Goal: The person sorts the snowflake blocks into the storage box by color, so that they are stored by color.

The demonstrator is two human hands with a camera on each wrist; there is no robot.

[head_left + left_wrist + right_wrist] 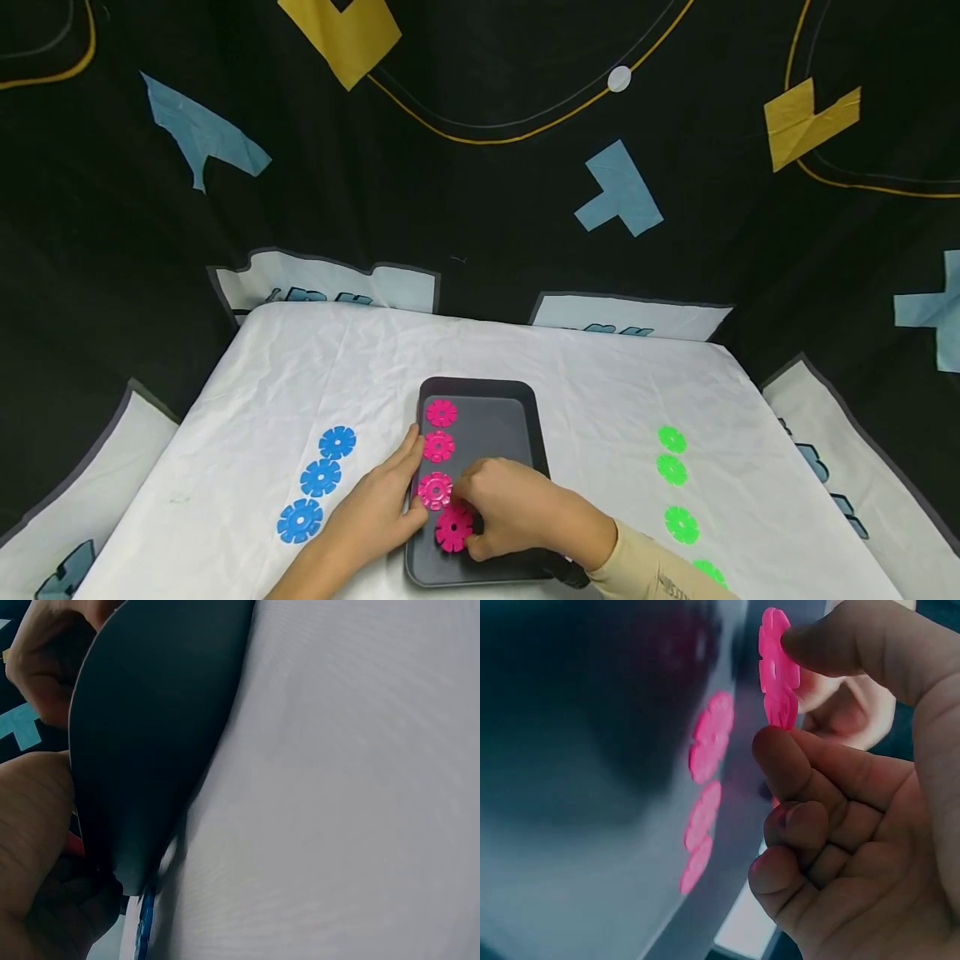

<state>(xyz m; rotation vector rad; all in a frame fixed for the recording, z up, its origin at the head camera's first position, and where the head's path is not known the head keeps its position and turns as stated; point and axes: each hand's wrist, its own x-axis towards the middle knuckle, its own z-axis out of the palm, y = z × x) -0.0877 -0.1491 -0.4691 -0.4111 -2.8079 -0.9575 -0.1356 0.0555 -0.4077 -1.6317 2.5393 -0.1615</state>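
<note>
**Right hand (517, 504) pinches a bright pink, notched plastic disc (447, 531)**

Nearest, a beige sleeve (648, 567) reaches in from the right. Its hand grasps the pink disc between thumb and fingertips at the near left part of a dark grey, round-cornered rectangular tray (491, 425); whether disc and tray touch, I cannot tell. The left hand (375, 507), fingers extended, touches the tray's left rim. Farther along that side, three matching pink discs (432, 447) lie in a column inside the tray. On the white-cloth-covered bench (600, 400), three blue notched discs (313, 478) form a slanting row at left; four bright green discs (671, 469) lie at right, the nearest partly hidden. Far behind hangs a black cloth backdrop (480, 225).
</note>
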